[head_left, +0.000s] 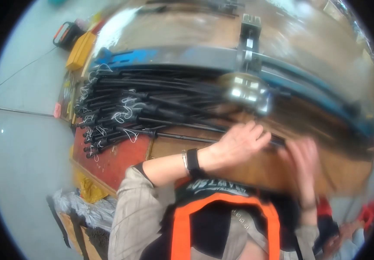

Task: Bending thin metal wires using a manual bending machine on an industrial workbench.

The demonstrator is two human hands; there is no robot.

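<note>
My left hand (245, 141), with a dark band at its wrist, is closed around a slender black rod (184, 138) held low over the table's near side. To the left the rod runs to a thicker dark part with a white cord loop. Its other end shows between my two hands. My right hand (302, 158) is beside that end, its fingers smeared by motion, so whether they grip it is unclear. Just beyond my hands lies a large pile of similar black rods (165, 97), several with white cord loops at their left ends.
Behind the pile a blue-grey rail (187, 57) crosses the wooden table (256, 171). A blurred metal fixture (249, 92) stands on it, close beyond my left hand. A red surface (117, 149) lies under the rods' left ends. A yellow box (80, 51) is at the far left.
</note>
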